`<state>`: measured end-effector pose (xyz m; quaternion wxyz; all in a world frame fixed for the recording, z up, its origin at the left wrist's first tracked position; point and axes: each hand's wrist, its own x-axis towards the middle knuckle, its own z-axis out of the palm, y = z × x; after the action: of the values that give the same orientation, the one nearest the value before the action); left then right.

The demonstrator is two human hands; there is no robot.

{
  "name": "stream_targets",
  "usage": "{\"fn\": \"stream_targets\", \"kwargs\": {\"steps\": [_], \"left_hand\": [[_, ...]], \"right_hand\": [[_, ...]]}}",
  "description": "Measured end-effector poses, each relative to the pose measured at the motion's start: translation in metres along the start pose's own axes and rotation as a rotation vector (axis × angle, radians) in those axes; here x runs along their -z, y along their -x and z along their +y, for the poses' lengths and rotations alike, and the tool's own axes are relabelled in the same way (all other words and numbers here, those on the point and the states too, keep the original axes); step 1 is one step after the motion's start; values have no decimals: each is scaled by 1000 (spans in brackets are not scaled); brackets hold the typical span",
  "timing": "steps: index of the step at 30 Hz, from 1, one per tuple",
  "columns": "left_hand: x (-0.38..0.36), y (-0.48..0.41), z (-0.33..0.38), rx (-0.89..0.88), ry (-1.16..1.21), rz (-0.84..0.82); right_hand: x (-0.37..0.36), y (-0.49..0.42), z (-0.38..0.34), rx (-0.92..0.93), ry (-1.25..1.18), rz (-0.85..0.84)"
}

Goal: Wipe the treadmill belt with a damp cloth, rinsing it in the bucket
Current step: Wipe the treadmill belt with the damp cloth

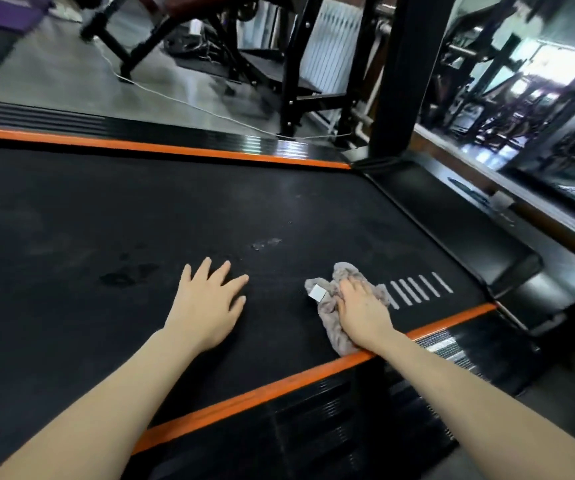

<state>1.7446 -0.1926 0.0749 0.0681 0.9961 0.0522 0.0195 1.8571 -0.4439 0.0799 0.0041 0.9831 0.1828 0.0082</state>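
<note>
the grey cloth (331, 329) lies bunched on the treadmill belt (140, 220) at the lower right of the frame, its near end touching the near orange stripe (279, 381). a small white tag (316, 292) sticks out on its left side. the right hand (362, 306) presses flat on top of the cloth, fingers (351, 284) laid out close together over the folds, not curled round it. the left hand (209, 303) rests palm down on the bare belt to the left of the cloth and apart from it, its fingers spread and straight.

just right of the cloth a row of slanted white bars (417, 289) is printed on the belt. dark damp patches (123, 275) show left of the left hand, and a pale smear (265, 243) sits above and between the two hands. the ribbed side rail (313, 427) runs along the lower edge, and a second orange stripe (140, 147) borders the far side. the black motor cover (452, 216) closes the belt at right, with a black upright post (403, 81) rising behind it. beyond, in the upper part of the frame, a white cable (175, 98) trails across the grey floor (54, 74) past black gym frames (299, 64) and a white radiator (331, 46).
</note>
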Motion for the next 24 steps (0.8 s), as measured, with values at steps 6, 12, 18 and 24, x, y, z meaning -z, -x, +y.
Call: {"fn": "stream_targets", "kwargs": {"steps": [6, 12, 18, 24], "left_hand": [[-21, -47, 36, 113, -36, 18], [-38, -94, 63, 188, -26, 62], [-38, -95, 64, 216, -22, 96], [-38, -94, 63, 227, -64, 81]], "right_hand": [[-10, -43, 56, -37, -18, 48], [-7, -87, 187, -348, -33, 192], [3, -155, 178, -534, -45, 142], [0, -143, 46, 197, -210, 85]]}}
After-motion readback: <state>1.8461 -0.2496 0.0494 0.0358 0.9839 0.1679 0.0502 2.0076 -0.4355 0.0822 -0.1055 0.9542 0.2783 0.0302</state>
